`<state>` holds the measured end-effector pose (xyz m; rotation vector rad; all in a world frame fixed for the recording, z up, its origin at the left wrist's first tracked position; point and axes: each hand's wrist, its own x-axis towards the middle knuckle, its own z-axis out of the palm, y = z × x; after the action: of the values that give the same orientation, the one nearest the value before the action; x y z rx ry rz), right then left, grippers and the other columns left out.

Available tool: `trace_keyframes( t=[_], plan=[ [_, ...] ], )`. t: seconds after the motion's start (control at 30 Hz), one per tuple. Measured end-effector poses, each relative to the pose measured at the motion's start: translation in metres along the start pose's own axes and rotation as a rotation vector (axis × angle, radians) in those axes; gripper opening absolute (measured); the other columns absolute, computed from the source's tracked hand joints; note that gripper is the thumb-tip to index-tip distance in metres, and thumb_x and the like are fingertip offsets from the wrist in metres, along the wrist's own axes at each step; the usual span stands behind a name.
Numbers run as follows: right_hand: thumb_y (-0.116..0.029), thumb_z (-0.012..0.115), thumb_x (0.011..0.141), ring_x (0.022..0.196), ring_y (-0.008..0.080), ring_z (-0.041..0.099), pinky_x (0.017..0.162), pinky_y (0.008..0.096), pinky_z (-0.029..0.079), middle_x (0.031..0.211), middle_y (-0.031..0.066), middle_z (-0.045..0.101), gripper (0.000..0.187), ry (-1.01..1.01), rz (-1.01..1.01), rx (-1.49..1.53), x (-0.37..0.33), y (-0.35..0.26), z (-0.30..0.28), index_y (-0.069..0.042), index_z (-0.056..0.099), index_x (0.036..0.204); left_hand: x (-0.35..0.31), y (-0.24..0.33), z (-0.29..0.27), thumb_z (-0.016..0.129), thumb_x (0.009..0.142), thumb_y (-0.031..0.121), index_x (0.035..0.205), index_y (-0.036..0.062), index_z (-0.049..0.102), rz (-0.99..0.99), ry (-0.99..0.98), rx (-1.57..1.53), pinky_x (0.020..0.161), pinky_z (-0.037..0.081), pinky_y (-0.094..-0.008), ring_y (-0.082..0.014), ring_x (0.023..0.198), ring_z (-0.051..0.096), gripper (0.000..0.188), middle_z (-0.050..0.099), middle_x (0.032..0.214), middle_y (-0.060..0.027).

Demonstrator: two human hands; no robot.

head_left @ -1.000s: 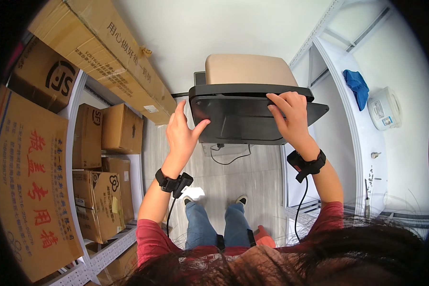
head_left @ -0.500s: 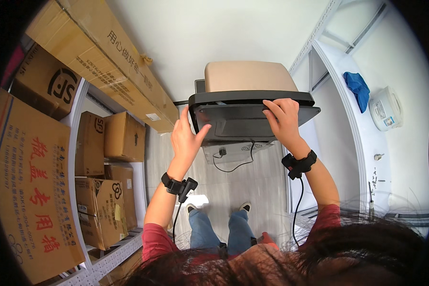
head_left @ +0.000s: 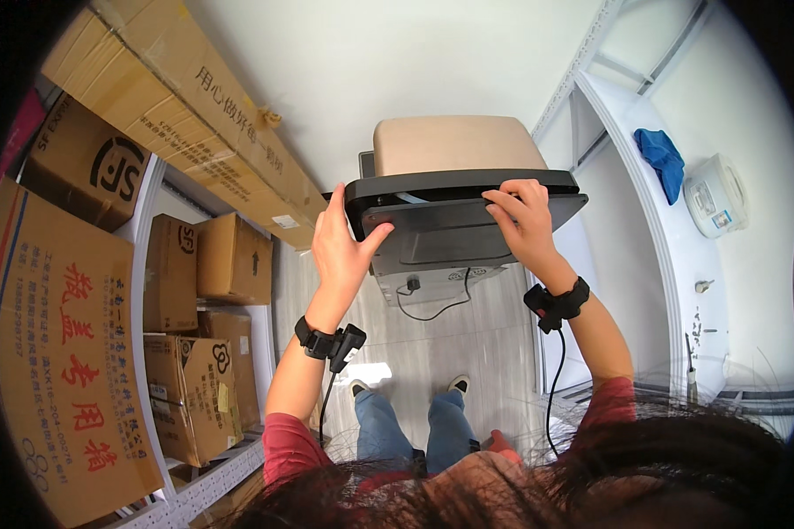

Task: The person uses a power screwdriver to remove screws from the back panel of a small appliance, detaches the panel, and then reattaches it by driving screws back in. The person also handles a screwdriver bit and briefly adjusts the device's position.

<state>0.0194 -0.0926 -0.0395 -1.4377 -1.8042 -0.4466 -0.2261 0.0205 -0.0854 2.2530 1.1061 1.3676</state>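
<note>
Ahead of me stands a machine with a rounded beige body and a wide black rim. A flat black panel is at the rim's near side, with a narrow gap between them. My left hand is at the panel's left corner, fingers stretched along the edge and thumb spread over its face. The fingers of my right hand bend over the panel's upper edge, right of its middle. Below the panel is a grey casing with a black cable hanging from it.
Cardboard boxes fill the shelves on the left. A long carton leans beside the wall. On the right, a white shelf carries a blue cloth and a white tub. Each wrist wears a black strapped device with a cable.
The view has shifted slightly. Both hands keep nearly the same places on the machine. A pale bluish strip shows more clearly in the gap between rim and panel.
</note>
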Motion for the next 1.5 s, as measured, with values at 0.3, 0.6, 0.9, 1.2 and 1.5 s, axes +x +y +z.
trace_keyframes(
  t=[0.3,0.6,0.9,1.2,1.5],
  plan=[
    [-0.006,0.07,0.074,0.085,0.0208,0.049,0.075,0.034,0.035,0.087,0.0028,0.053,0.021,0.09,-0.022,-0.033,-0.007,0.001,0.018,-0.009,0.066,0.094,-0.006,-0.007,-0.001,0.082,0.065,0.032,0.131,-0.0034,0.041,-0.106,-0.084,0.017,0.076,0.048,-0.039,-0.0314,0.091,0.058,0.085,0.06,0.099,-0.0182],
    [-0.005,0.074,0.069,0.087,0.0246,0.052,0.078,0.0364,0.038,0.088,0.0043,0.056,0.025,0.207,-0.065,-0.043,-0.009,0.008,0.031,-0.006,0.062,0.091,0.006,-0.005,0.01,0.082,0.064,0.035,0.125,-0.0005,0.045,-0.02,-0.01,-0.02,0.074,0.048,-0.039,-0.0324,0.087,0.06,0.08,0.06,0.095,-0.0189],
    [-0.014,0.078,0.067,0.103,0.0268,0.048,0.087,0.0384,0.036,0.112,0.0094,0.051,0.041,0.149,-0.199,-0.118,-0.019,0.018,0.029,-0.009,0.061,0.103,0.007,-0.012,0.016,0.08,0.067,0.037,0.111,-0.0033,0.05,0.036,0.03,0.128,0.067,0.049,-0.0394,-0.0317,0.079,0.059,0.067,0.059,0.087,-0.0155],
    [-0.034,0.076,0.069,0.112,0.0241,0.047,0.1,0.0433,0.022,0.118,0.0065,0.052,0.055,0.023,-0.009,-0.346,0.004,0.008,0.012,-0.01,0.056,0.114,0.003,-0.017,0.016,0.078,0.07,0.036,0.111,-0.0024,0.05,0.004,0.027,0.117,0.07,0.048,-0.0396,-0.035,0.083,0.059,0.062,0.06,0.092,-0.0179],
    [-0.039,0.077,0.067,0.108,0.0209,0.049,0.097,0.0424,0.025,0.111,0.0039,0.055,0.057,0.001,0.035,-0.276,-0.004,0.017,0.011,-0.008,0.058,0.11,0.018,0.053,0.007,0.081,0.063,0.025,0.125,0.0017,0.051,0.332,0.0,0.29,0.067,0.042,-0.0379,-0.0287,0.075,0.048,0.073,0.048,0.083,-0.0122]
  ],
)
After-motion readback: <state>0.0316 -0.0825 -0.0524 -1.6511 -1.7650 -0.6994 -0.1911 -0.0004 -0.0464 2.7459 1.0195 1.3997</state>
